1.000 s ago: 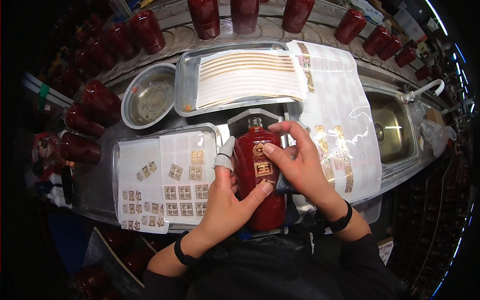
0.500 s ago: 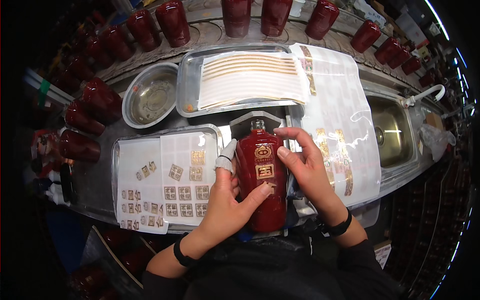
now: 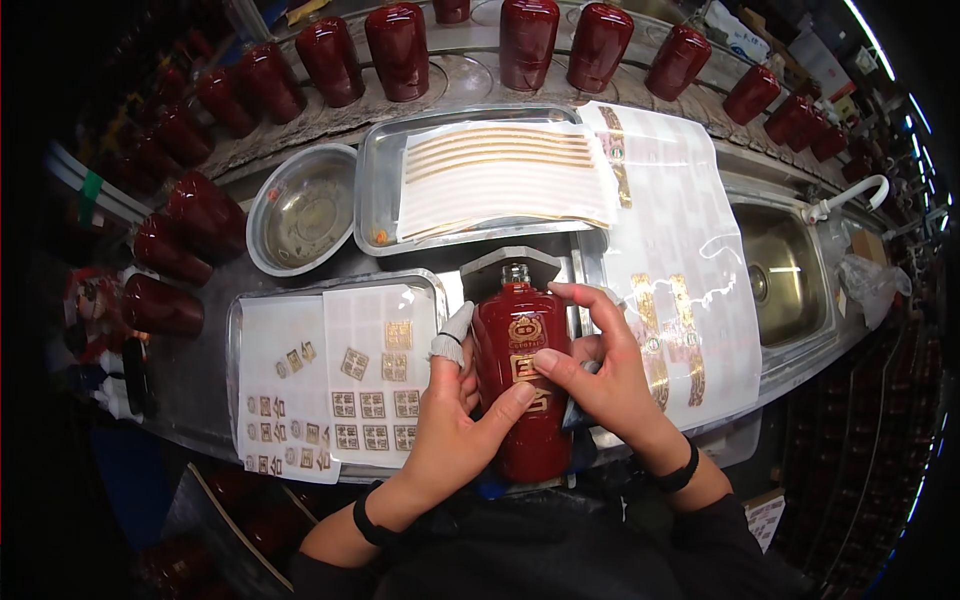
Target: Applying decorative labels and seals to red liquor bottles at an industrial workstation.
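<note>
Left hand [image 3: 452, 405] grips red bottle [image 3: 530, 445], thumb on its front; right hand [image 3: 605, 365] grasps its right side, thumb on gold decals [image 3: 526, 333]. Bottle's between lower tray [image 3: 430, 277] and clear-coated sheet [image 3: 690, 180], neck by bracket [image 3: 538, 262].

A gold emblem [image 3: 525, 330] with small lettering is sitting above gold characters [image 3: 522, 367], partly covered, on the dark red bottle [image 3: 534, 445], while square gold character labels [image 3: 374, 405] are dotting white backing sheets [image 3: 357, 318] and ornate gold label strips [image 3: 682, 312] are lining the larger sheet [image 3: 700, 220] at right.
</note>
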Tool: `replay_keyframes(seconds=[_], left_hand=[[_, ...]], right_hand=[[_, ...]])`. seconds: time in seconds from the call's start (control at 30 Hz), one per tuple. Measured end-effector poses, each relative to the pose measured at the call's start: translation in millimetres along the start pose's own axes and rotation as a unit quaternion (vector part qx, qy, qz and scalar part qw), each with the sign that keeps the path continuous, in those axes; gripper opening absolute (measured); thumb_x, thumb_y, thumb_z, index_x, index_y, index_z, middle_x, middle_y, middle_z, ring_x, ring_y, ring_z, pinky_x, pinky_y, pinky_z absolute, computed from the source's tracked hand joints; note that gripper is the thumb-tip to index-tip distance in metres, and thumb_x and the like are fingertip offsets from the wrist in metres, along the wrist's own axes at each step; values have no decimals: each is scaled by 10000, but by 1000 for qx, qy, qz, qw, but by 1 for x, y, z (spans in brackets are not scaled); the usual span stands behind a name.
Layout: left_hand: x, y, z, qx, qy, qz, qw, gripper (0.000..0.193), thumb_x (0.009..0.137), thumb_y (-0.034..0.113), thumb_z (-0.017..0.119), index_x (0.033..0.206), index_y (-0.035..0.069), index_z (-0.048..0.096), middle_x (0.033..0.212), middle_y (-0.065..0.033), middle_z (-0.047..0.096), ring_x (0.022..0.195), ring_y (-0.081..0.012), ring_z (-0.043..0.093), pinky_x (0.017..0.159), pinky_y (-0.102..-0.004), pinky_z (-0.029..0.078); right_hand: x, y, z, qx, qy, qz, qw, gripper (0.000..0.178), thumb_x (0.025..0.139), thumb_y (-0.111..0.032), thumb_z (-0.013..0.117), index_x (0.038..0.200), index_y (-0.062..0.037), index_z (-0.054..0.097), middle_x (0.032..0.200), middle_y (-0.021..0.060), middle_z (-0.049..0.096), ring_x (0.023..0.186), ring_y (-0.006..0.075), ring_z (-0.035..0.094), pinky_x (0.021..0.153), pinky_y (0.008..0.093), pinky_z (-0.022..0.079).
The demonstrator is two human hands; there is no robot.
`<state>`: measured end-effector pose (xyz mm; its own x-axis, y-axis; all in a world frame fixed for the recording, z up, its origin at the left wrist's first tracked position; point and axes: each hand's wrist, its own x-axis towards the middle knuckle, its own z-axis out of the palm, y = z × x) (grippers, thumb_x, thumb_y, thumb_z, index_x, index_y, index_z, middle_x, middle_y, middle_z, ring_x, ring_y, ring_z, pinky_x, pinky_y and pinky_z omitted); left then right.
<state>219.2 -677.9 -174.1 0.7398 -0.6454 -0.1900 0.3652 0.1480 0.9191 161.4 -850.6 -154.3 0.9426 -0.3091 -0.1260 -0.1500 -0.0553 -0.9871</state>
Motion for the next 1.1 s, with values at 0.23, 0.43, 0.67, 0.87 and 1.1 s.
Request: replay_keyframes(seconds=[0.23,0.43,0.67,0.87,1.1], left_hand=[[8,6,2,-1,10,-2,1000,769,926,73,644,1487,-48,132,1441,-215,402,1267,-231,493,1030,-338,444],[9,3,0,-7,11,-4,1000,766,928,69,643,1489,-41,134,1443,-205,405,1271,-226,490,1029,-332,445],[9,4,-1,-11,18,-9,1000,781,925,74,651,1495,-35,129,1455,-215,387,1293,-231,470,1038,-332,434],[11,3,-1,-13,13,-13,1000,782,923,78,655,1496,-34,134,1457,-216,385,1293,-233,470,1038,-334,432],[10,3,-4,1,11,0,1000,800,923,83,655,1500,-38,114,1459,-226,379,1290,-233,471,1053,-342,422]], right_hand=[[11,-2,4,32,24,27,999,455,874,-145,730,1236,4,498,1184,144,514,850,151,673,673,235,555],[11,2,6,50,27,12,998,463,875,-161,734,1233,-3,488,1189,134,533,859,147,677,665,228,553],[14,4,8,37,42,-5,998,449,874,-170,737,1221,-9,502,1141,116,551,771,90,634,622,203,515],[14,6,8,30,52,-1,998,446,865,-179,746,1210,-14,516,1131,109,554,710,59,579,597,187,491],[16,5,8,43,50,10,998,424,852,-200,753,1172,-19,542,1066,98,552,734,72,577,605,198,488]])
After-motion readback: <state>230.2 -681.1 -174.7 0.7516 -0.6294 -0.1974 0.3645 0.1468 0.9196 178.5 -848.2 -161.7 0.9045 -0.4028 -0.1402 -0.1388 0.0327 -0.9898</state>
